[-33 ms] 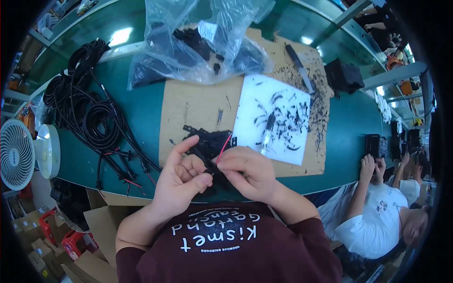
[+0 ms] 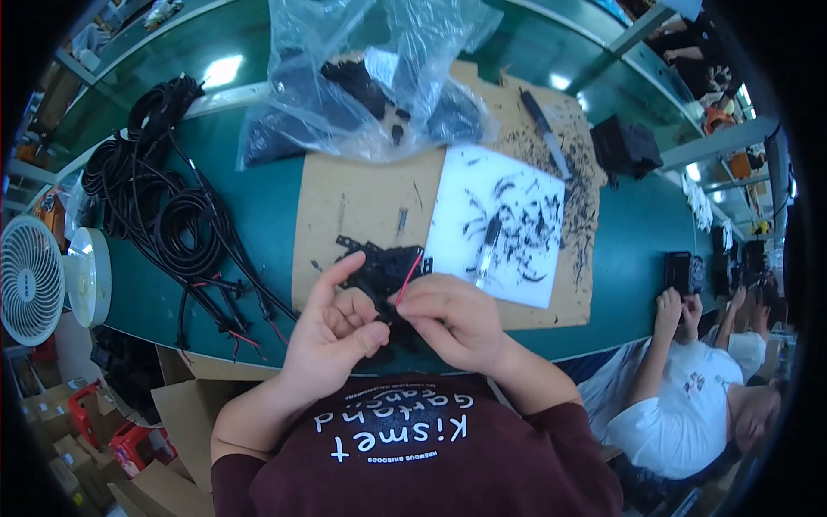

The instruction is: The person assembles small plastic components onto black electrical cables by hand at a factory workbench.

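Close to my body, at the bench's front edge, both hands meet over a small dark work spot. My left hand (image 2: 334, 326) is closed in a pinch, its index finger stretched out, on a small black part (image 2: 384, 312) that looks like a cable end. My right hand (image 2: 454, 317) pinches a thin red wire (image 2: 409, 277) between thumb and fingers, the wire's other end slanting up. Just beyond the fingers lies a pile of flat black pieces with holes (image 2: 392, 261), partly hidden by the hands. Where the wire joins the black part is hidden.
Coiled black cables (image 2: 177, 207) with red wire ends lie left. A clear plastic bag (image 2: 362, 121) of black parts stands behind. On the cardboard (image 2: 345, 181) rest a white board (image 2: 457, 198) with black scraps, a pen-like tool (image 2: 488, 246) and a knife (image 2: 544, 129). A fan (image 2: 30, 280) stands left.
The bench scene sits slightly lower in the picture. Both hands keep nearly the same place and grip.
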`<state>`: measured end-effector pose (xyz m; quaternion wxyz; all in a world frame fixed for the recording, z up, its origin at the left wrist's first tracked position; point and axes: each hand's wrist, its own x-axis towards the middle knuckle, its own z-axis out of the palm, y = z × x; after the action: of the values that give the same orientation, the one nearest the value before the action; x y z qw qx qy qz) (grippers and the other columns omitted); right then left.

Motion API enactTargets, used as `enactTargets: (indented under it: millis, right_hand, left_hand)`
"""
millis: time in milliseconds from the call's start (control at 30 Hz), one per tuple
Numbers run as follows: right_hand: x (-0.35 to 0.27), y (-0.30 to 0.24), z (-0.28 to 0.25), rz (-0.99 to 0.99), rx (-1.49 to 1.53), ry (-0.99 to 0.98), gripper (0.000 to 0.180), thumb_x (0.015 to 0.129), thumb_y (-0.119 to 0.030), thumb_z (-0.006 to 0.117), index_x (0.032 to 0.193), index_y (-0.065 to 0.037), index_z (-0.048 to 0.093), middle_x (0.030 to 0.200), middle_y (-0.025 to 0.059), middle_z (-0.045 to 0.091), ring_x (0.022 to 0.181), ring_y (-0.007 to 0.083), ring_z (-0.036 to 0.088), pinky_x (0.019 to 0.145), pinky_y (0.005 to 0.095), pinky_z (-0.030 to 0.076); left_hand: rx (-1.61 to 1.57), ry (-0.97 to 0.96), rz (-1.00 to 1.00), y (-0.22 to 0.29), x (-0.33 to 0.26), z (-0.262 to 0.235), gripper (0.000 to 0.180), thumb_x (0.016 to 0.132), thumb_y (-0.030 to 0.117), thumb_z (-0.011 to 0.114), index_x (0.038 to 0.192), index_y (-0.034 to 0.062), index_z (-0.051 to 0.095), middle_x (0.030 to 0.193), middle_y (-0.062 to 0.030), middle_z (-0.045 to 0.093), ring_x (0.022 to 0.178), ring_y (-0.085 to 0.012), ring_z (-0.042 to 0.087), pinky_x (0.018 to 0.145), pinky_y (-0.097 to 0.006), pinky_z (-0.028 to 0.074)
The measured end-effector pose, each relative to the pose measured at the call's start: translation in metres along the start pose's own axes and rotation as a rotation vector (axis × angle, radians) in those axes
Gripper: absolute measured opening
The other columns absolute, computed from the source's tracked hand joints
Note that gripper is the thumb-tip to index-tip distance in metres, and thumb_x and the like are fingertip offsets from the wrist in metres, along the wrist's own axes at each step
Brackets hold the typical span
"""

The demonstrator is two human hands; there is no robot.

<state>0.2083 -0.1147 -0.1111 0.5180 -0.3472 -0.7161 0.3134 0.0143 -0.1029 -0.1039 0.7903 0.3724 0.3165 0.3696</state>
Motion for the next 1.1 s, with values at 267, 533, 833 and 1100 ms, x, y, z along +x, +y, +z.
enactTargets:
  millis: [267,533,833,1100]
  right_hand:
    - [0.004,-0.011,-0.008,-0.012,-0.091,-0.155,0.018,0.072,0.008,0.063,0.088,0.0,0.06,0.086,0.0122,0.059,0.081,0.0269,0.059,0.071,0.0343,0.048]
    - [0.006,-0.014,-0.003,-0.071,-0.159,-0.216,0.02,0.072,0.007,0.063,0.09,-0.001,0.06,0.089,0.0122,0.059,0.078,0.0267,0.058,0.069,0.0342,0.047]
    - [-0.008,-0.017,0.008,-0.089,-0.121,-0.101,0.026,0.068,0.002,0.073,0.09,-0.001,0.06,0.09,0.0131,0.059,0.078,0.0276,0.059,0.068,0.0348,0.049]
    - [-0.003,-0.01,0.0,-0.416,-0.329,-0.123,0.023,0.069,-0.006,0.066,0.09,0.002,0.061,0.092,0.0143,0.061,0.082,0.0285,0.061,0.069,0.0365,0.05]
  left_hand:
    - [0.175,-0.228,-0.075,0.009,0.002,-0.004,0.047,0.086,-0.003,0.055,0.129,0.0101,0.039,0.085,-0.0032,0.048,0.071,-0.0076,0.053,0.067,-0.022,0.048]
    - [0.21,-0.227,-0.167,0.011,-0.002,-0.008,0.031,0.087,-0.004,0.054,0.114,0.0065,0.043,0.092,-0.0066,0.05,0.073,-0.011,0.059,0.069,-0.023,0.049]
    - [-0.009,-0.27,-0.176,0.009,-0.008,-0.01,0.032,0.085,-0.002,0.059,0.112,0.0061,0.045,0.095,-0.0048,0.048,0.079,-0.0093,0.057,0.07,-0.023,0.049]
    - [0.822,-0.491,0.17,0.052,0.015,-0.007,0.023,0.07,0.007,0.073,0.085,0.004,0.055,0.082,-0.0071,0.056,0.077,-0.0215,0.056,0.066,-0.03,0.045]
